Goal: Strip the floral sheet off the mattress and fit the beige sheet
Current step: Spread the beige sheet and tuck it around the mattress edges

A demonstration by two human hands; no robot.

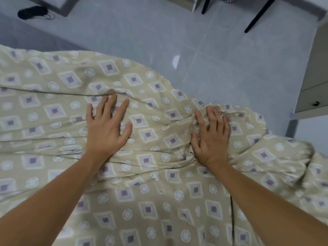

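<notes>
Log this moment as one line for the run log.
stage: smoothing | left hand: flat on beige sheet | right hand: pressing bunched fold | floral sheet: not visible

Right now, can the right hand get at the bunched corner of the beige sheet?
Probably yes. The right hand already lies on the beige sheet, its fingers at the bunched corner, with nothing between.
</notes>
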